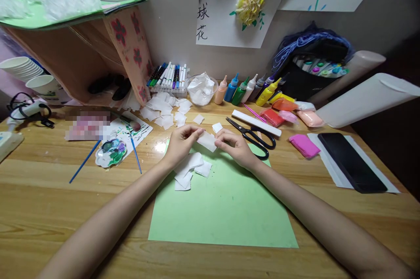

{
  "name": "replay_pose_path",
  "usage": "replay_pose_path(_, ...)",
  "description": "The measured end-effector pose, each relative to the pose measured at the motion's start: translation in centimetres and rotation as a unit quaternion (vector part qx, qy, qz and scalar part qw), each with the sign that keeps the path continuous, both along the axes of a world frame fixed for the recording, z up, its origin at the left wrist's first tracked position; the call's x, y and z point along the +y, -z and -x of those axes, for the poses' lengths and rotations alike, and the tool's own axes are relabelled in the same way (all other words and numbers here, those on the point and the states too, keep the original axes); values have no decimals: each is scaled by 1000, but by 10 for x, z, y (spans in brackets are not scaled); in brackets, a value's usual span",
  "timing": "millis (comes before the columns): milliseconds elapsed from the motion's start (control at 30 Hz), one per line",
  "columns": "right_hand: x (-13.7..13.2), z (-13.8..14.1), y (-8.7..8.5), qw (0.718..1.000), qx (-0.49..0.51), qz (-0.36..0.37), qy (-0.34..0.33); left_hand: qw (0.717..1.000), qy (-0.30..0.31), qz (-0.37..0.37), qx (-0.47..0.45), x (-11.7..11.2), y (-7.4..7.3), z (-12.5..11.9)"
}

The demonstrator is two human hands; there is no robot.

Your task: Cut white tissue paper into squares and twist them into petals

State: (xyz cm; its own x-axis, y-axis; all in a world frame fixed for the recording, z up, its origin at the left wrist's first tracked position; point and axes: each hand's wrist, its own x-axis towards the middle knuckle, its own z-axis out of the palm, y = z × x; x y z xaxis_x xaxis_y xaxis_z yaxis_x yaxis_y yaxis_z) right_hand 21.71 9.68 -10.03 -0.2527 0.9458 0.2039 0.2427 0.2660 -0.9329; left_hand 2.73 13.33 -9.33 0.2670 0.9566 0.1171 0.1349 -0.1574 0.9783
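Note:
A small white tissue paper piece [207,141] is stretched between my two hands above the far edge of a green sheet [226,209]. My left hand [183,139] pinches its left end between thumb and finger. My right hand [235,146] pinches the right end the same way. Several cut white paper pieces [190,164] lie on the green sheet just below my left hand. Beyond my right hand is another small white piece [217,127]. Black-handled scissors [251,134] rest to the right of that hand, blades pointing left and away.
Loose white paper squares [160,108] lie beyond my left hand, near a clear bowl [202,89] and a marker box [168,78]. Paint bottles [243,90] stand along the wall. A paint palette [110,153] and brushes are left; a phone [352,160] and clay packs [303,145] are right.

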Motion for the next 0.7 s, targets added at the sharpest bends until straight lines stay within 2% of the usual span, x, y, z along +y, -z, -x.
replay_pose_path(433,1,-1,0,999,41,1,14,998,9,48,-41,4,0,1)
replay_pose_path(567,1,-2,-1,998,51,4,25,990,52,107,-76,6,-3,1)
replay_pose_path(700,2,0,-1,1000,29,-3,6,986,96,132,-45,2,-8,-1)
